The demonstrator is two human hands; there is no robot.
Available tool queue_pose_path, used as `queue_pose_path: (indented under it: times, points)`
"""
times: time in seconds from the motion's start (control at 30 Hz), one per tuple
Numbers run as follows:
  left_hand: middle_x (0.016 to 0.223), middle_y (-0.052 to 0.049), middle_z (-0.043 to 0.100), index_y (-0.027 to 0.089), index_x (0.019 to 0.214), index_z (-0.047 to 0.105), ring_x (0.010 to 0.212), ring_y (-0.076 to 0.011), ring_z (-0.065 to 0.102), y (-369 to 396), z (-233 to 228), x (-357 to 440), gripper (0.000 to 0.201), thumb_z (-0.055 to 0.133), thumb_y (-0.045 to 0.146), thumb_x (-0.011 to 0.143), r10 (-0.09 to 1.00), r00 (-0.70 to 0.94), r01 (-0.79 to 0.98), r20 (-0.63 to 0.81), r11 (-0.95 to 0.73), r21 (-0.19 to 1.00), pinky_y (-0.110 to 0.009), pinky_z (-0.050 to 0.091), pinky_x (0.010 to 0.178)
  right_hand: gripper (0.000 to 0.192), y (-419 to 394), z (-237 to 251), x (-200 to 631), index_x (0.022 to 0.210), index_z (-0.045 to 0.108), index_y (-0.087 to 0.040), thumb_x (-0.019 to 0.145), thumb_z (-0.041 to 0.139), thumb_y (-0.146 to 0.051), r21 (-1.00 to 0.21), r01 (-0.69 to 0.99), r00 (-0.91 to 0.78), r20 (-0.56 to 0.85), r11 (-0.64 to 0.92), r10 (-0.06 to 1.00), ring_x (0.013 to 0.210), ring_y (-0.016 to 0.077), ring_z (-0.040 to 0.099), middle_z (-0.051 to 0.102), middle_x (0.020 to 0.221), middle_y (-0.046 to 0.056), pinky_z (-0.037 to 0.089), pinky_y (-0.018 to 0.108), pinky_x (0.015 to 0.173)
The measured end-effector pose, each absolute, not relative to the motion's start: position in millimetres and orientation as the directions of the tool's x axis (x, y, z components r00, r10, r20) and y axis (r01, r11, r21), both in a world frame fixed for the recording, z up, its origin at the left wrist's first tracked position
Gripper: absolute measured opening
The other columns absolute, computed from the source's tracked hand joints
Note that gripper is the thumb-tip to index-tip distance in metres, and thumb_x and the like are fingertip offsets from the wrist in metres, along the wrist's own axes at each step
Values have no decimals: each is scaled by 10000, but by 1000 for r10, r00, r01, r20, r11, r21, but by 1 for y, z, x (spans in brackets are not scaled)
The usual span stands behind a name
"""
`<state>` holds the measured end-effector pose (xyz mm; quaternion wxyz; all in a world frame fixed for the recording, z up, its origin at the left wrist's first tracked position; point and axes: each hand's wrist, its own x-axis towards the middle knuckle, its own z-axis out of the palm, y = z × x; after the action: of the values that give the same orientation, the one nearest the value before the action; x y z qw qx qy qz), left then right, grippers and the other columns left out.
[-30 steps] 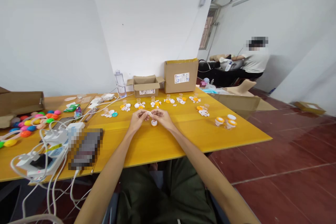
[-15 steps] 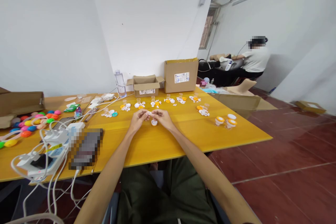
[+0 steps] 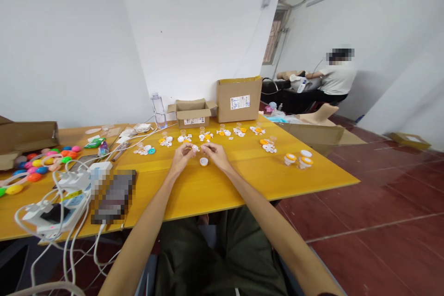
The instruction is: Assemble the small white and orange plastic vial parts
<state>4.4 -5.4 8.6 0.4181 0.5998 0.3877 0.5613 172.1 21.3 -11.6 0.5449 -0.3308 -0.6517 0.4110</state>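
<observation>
Small white piece (image 3: 195,148), dotted with dark spots that look like holes, is being pinched in the fingertips of the left hand (image 3: 181,158) over the yellow table (image 3: 222,194). Just beside it, the right hand (image 3: 215,155) is hovering; whether it's gripping anything, I can't tell.

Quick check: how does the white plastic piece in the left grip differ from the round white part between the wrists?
The white plastic piece is held in the left grip, while the round white part rests on the table. The plastic piece shows only white; the round part also shows orange at its edge. The plastic piece looks smaller than the round part, though fingers may hide some. Both are mostly white.
</observation>
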Motion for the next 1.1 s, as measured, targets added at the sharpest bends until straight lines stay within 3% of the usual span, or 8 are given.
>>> queue_pose_path:
  times: [0.1,0.2,0.33,0.5,0.63,0.83,0.97,1.1]
  points:
    - [716,4,670,193,775,619,686,-160,645,-5,9,4,309,799,415,657,937,56,-7,346,-346,938,-288,511,691,220,30,-18,179,771,694,-224,823,616,-423,-879,49,-43,474,475,880,696,188,625,683,709,7,515,307,685]
    - [752,-11,692,195,754,603,706,-170,660,-6,9,4,320,807,415,643,937,47,-21,345,-345,938,-294,516,694,133,36,-25,186,787,695,-238,837,598,-314,-859,233,48,479,457,877,782,211,640,696,797,30,519,337,755]
    - [767,-21,701,193,720,575,681,-165,655,-7,11,4,354,822,423,614,939,43,-26,340,-339,940,-297,516,678,91,35,-29,189,841,724,-235,812,642,-208,-738,568,-3,442,365,897,894,233,646,698,925,74,496,361,847]
    - [714,-5,694,194,711,574,603,-144,631,-7,13,6,370,830,441,608,942,47,-39,332,-331,943,-291,520,646,64,27,-25,187,838,744,-254,803,704,-218,-583,733,-94,423,350,901,902,240,645,701,921,80,471,328,813]
    - [708,-7,697,191,741,589,582,-132,614,-8,13,7,376,814,473,635,944,48,-54,326,-323,945,-279,508,630,99,24,-21,187,855,748,-251,832,671,-193,-572,748,-120,384,338,916,895,240,654,715,955,89,459,315,771]
    - [657,6,670,181,737,621,577,-129,607,-7,11,6,358,803,477,654,943,38,-44,331,-330,943,-267,495,621,222,22,-19,186,900,741,-263,880,557,-140,-566,715,-154,444,410,883,885,220,672,746,983,68,470,298,770]
    - [602,17,637,177,703,636,567,-129,605,-6,10,5,317,791,451,672,943,32,-25,333,-332,943,-255,487,604,224,23,-19,183,871,734,-237,870,531,-142,-643,566,-180,515,517,838,855,204,678,750,903,49,497,294,782]
    - [585,20,632,180,692,641,556,-128,605,-6,9,5,294,789,433,675,943,32,-17,331,-331,943,-252,490,595,199,27,-19,181,834,721,-216,878,528,-239,-777,315,-178,516,545,838,671,181,655,698,693,12,522,295,688]
